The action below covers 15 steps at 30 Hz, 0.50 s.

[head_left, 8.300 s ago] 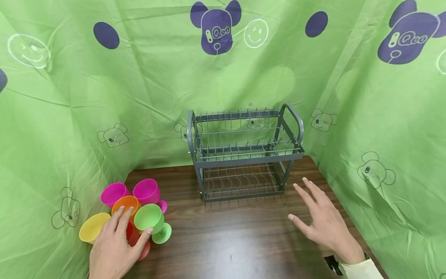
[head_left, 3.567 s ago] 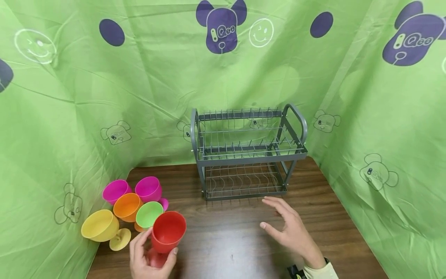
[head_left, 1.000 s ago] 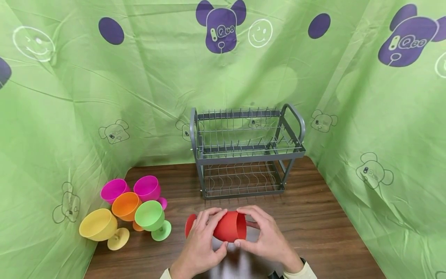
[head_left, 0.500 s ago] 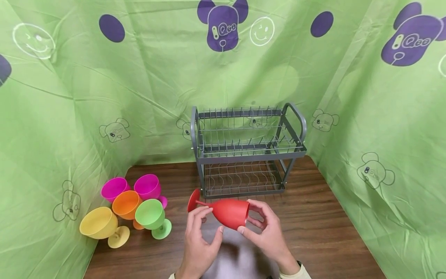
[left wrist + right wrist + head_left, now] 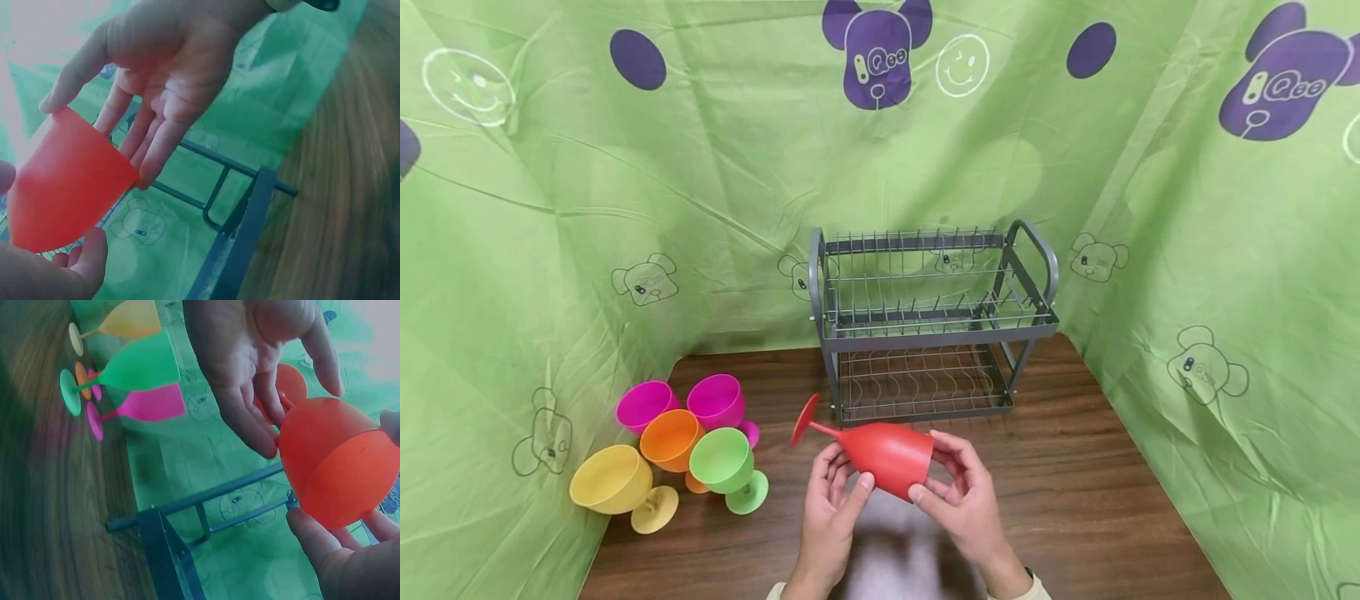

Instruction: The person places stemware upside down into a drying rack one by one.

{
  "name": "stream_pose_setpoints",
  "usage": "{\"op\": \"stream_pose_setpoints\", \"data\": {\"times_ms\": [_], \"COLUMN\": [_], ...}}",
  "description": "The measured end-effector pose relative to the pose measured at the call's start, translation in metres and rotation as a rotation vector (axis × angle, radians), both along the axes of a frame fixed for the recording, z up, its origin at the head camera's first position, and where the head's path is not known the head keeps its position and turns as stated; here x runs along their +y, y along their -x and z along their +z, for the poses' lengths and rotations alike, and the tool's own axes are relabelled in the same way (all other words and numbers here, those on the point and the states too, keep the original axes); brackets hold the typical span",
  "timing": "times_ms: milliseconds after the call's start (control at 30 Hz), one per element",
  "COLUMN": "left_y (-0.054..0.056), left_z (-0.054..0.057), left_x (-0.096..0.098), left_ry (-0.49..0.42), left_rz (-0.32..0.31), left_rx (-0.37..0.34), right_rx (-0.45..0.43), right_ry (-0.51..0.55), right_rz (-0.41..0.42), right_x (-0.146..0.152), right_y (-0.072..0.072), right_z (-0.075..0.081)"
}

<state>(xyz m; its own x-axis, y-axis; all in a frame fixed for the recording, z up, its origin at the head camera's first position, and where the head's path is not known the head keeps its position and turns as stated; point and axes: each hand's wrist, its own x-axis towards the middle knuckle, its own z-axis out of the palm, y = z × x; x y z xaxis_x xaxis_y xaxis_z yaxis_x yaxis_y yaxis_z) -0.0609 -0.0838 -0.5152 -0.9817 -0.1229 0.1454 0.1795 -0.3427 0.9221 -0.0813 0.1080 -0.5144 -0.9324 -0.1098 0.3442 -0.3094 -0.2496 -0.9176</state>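
Observation:
A red plastic goblet (image 5: 891, 458) is held in the air above the table, tipped on its side with its foot up to the left and its mouth to the right. My left hand (image 5: 829, 517) holds it at the lower bowl, near the stem, thumb in front. At the rim, my right hand (image 5: 967, 504) pinches the goblet between thumb and fingers. The right wrist view shows the left hand (image 5: 250, 356) beside the stem and bowl; in the left wrist view the right hand (image 5: 169, 69) grips the rim.
A grey two-tier dish rack (image 5: 936, 340) stands at the back of the wooden table (image 5: 1075, 467). On the left are a yellow goblet (image 5: 613, 482), an orange goblet (image 5: 672, 442), a green goblet (image 5: 722, 462) and two pink goblets (image 5: 715, 402). Green cloth (image 5: 737, 167) walls surround three sides.
The left hand picked up the red goblet from the left group and brought it to the middle. The right hand then took its rim. Lately its foot has swung up and leftward.

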Motion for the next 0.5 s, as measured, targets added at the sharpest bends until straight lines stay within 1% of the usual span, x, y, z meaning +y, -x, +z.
{"op": "stream_pose_setpoints", "data": {"times_ms": [67,133,233,300,367,433,500], "left_y": [0.0016,0.0029,0.0037,0.0039,0.0038,0.0041,0.0043], "left_z": [0.0003,0.0004,0.0015,0.0020,0.0019,0.0001,-0.0017], "left_x": [-0.0009,-0.0021,-0.0037,-0.0043,-0.0052,-0.0064,-0.0075], "left_ry": [-0.067,-0.135,-0.224,-0.253,-0.272,-0.273,-0.275], "left_rz": [-0.042,-0.095,-0.162,-0.184,-0.193,-0.199,-0.207], "left_rx": [0.016,0.038,0.034,0.014,-0.008,-0.002,0.021], "right_rx": [0.010,0.001,-0.025,-0.042,-0.051,-0.052,-0.049], "right_ry": [0.022,0.043,0.062,0.070,0.076,0.083,0.088], "right_rz": [0.014,0.026,0.037,0.041,0.047,0.056,0.065], "right_x": [-0.0021,-0.0038,-0.0056,-0.0062,-0.0069,-0.0077,-0.0082], "right_y": [-0.0012,-0.0029,-0.0050,-0.0060,-0.0066,-0.0070,-0.0072], "right_z": [-0.0008,-0.0012,-0.0017,-0.0022,-0.0027,-0.0030,-0.0031]}}
